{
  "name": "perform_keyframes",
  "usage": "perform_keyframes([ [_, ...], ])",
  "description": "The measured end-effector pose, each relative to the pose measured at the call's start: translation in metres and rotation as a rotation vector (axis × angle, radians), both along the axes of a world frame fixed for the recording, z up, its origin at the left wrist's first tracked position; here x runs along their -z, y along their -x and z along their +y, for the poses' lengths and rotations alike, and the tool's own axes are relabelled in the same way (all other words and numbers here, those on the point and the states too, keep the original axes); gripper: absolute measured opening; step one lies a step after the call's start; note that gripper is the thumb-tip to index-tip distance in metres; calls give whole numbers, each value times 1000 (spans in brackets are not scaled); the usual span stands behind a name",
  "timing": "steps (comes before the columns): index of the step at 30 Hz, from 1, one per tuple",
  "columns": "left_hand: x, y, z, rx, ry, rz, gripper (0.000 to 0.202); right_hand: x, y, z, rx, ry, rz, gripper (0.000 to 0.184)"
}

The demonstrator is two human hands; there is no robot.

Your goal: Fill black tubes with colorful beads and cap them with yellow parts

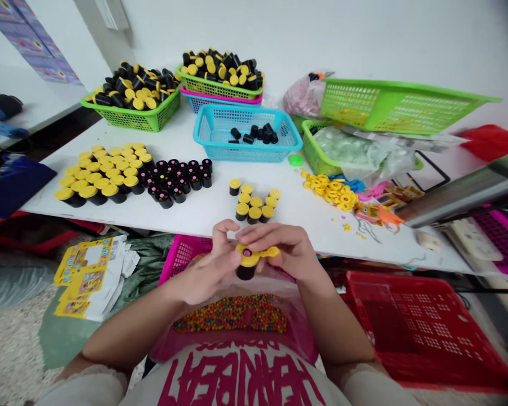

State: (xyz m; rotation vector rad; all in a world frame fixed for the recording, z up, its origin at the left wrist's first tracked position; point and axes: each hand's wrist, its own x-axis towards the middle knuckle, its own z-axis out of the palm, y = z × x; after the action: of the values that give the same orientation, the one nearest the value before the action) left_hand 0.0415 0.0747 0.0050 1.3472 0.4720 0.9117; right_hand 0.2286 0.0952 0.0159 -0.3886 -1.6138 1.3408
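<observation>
Above my lap, my left hand [207, 273] is closed around a small black canister [245, 273], its thumb on the rim. A yellow lid [248, 259] sits on top, with a pink spot in its middle and a yellow part sticking out to the right. My right hand [290, 242] has its fingers on that lid and its projecting part. Below both hands, a pink basket [180, 254] lined with clear plastic holds many small coloured balls [237, 313]. Just beyond my hands, several yellow-capped canisters [254, 210] stand upright on the white table [186, 217].
Left on the table stand many yellow-capped canisters [101, 175] beside open black ones [178, 181]. Green baskets [135, 118] hold more; a blue basket [248, 151] has several black canisters. Loose yellow lids [330, 192] lie right. A red crate [432, 338] sits below right, near a metal pole [465, 186].
</observation>
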Motion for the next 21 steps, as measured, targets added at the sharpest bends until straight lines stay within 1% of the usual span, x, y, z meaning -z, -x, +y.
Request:
perform_keyframes([
  [1, -1, 5, 2, 55, -109, 24, 27, 1, -1, 1, -3, 52, 37, 17],
  [2, -4, 9, 4, 96, -221, 50, 23, 3, -1, 2, -12, 121, 64, 18],
  [3, -7, 13, 7, 115, -340, 84, 19, 6, 1, 3, -36, 213, 81, 27],
  [4, -11, 16, 10, 116, -463, 127, 18, 9, 2, 4, -74, 323, 91, 42],
  [5, -14, 18, 12, 110, -577, 175, 19, 12, 5, 4, -124, 442, 98, 55],
  [6, -17, 20, 15, 101, -670, 224, 22, 14, 7, 4, -181, 562, 103, 64],
  [7, -20, 22, 16, 84, -740, 268, 26, 17, 9, 5, -245, 671, 101, 69],
  [8, -21, 23, 18, 64, -784, 304, 29, 19, 11, 5, -305, 762, 92, 68],
  [10, -20, 26, 19, 31, -817, 359, 34, 23, 14, 6, -389, 876, 72, 62],
  [12, -16, 28, 21, -14, -845, 425, 38, 25, 16, 8, -427, 912, 64, 52],
  [15, -11, 30, 22, -41, -920, 481, 43, 26, 19, 11, -415, 915, 33, 40],
  [19, -8, 32, 23, -49, -973, 515, 48, 23, 24, 11, -397, 849, -45, 42],
  [21, -7, 33, 24, -102, -956, 542, 45, 20, 24, 11, -318, 798, -62, 44],
])
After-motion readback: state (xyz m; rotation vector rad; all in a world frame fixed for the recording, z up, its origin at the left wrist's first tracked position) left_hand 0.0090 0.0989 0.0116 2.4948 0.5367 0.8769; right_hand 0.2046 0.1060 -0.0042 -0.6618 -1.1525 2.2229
